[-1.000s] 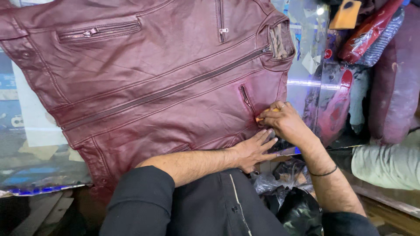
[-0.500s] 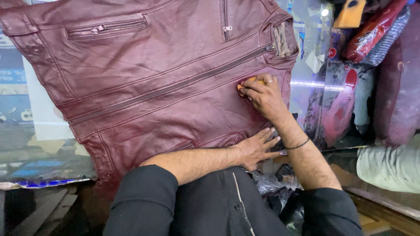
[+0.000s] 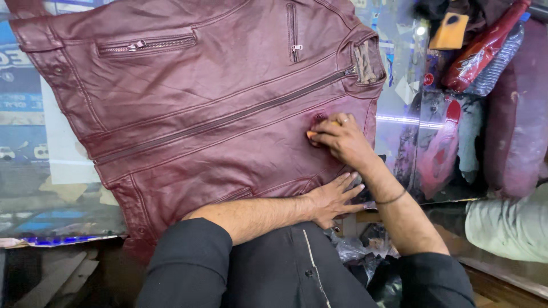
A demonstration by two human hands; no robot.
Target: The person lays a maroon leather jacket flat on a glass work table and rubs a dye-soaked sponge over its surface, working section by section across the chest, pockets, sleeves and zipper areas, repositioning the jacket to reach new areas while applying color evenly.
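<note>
Leather jacket (image 3: 200,102): left hand (image 3: 330,199) flat, open, pinning the hem; right hand (image 3: 339,140) pinches an orange pad (image 3: 312,134). Rub small circles, light pressure.

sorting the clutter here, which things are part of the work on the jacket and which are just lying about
In use: maroon leather jacket; small orange pad under right hand; left hand pressing the hem.

Lying about: red packet; black plastic bag; orange block.

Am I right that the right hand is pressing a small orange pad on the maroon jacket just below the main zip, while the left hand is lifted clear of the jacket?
Not quite. In the head view the left hand lies flat on the maroon jacket near its lower edge. The right hand does press a small orange pad just below the main zip.
</note>
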